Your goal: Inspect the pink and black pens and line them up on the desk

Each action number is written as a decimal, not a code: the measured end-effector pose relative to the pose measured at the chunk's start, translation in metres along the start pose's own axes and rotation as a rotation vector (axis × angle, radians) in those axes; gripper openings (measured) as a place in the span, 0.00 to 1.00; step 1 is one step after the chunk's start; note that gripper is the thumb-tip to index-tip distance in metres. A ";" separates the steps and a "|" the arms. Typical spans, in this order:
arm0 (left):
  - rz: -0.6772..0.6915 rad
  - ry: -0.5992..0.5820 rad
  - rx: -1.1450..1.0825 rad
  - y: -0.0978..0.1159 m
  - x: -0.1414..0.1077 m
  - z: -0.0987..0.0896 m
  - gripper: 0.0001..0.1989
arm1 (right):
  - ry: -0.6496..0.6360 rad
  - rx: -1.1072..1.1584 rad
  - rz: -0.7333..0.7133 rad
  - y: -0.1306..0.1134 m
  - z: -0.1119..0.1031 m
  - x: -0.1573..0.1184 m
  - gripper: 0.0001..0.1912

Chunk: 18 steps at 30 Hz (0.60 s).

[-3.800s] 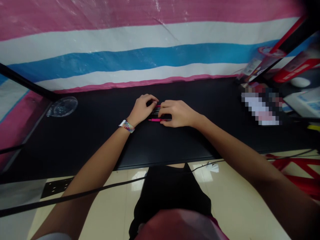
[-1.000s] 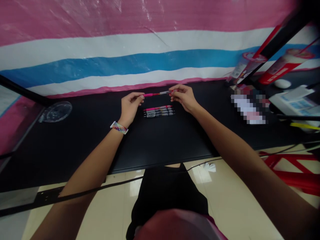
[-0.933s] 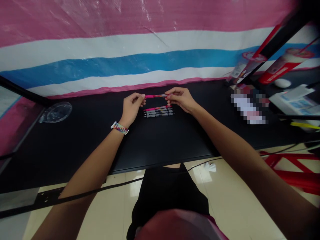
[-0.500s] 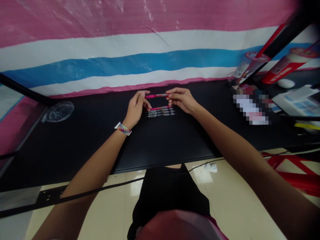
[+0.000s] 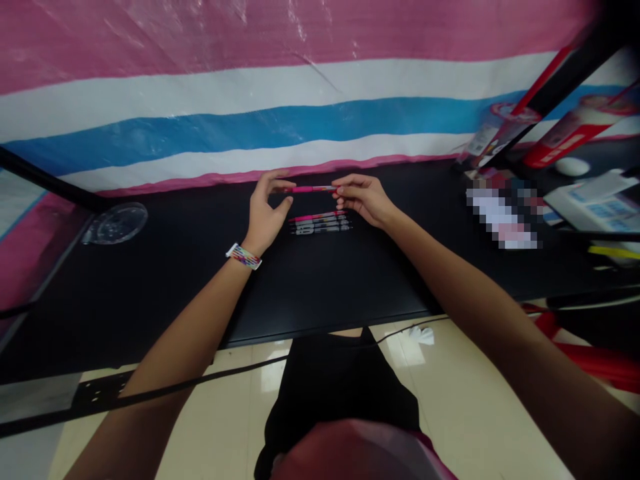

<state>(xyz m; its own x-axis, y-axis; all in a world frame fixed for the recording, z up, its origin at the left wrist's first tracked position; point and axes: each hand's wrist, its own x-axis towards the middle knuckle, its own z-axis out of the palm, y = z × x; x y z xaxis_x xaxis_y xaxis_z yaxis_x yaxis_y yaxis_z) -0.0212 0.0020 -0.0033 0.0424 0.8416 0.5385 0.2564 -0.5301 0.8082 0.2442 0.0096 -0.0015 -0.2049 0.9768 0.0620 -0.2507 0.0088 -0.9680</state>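
Note:
A pink pen (image 5: 303, 189) is held level above the black desk, its right end pinched in the fingers of my right hand (image 5: 361, 199). My left hand (image 5: 271, 207) is at the pen's left end with thumb and fingers apart; whether a fingertip still touches the pen I cannot tell. Just below, on the desk, a pink pen (image 5: 313, 218) lies at the top of a neat row, side by side with several clear and grey pens (image 5: 323, 229). My left wrist wears a colourful woven band (image 5: 244, 256).
The black desk (image 5: 200, 280) ends in a front edge close to my body. A clear plastic lid (image 5: 119, 223) lies at the left. Two drink cups, one a red cup (image 5: 567, 139), a white box (image 5: 595, 200) and a blurred-out patch crowd the right. Striped sheeting (image 5: 280, 127) hangs behind.
My left thumb and fingers have spread apart and the hand has shifted slightly left. The right hand keeps the pen in nearly the same place.

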 end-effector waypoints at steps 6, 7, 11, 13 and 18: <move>-0.071 -0.028 0.088 -0.001 -0.002 -0.001 0.23 | -0.013 -0.006 -0.014 0.000 0.001 -0.001 0.14; -0.076 -0.043 0.119 -0.001 -0.003 -0.002 0.25 | -0.011 -0.012 -0.010 0.000 0.002 -0.002 0.14; -0.021 -0.056 0.124 0.004 -0.004 -0.002 0.14 | 0.004 -0.020 -0.002 -0.001 0.002 -0.001 0.10; 0.005 -0.034 0.112 0.006 -0.004 -0.002 0.08 | 0.014 -0.019 -0.002 -0.001 0.002 0.000 0.09; 0.014 -0.024 0.085 0.008 -0.004 -0.001 0.07 | -0.008 0.035 0.024 -0.002 0.002 0.000 0.11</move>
<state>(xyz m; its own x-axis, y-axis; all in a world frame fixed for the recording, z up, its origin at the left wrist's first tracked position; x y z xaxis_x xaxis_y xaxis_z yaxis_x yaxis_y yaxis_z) -0.0202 -0.0059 0.0007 0.0700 0.8368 0.5431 0.3367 -0.5323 0.7767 0.2427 0.0091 0.0010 -0.2187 0.9750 0.0405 -0.2784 -0.0226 -0.9602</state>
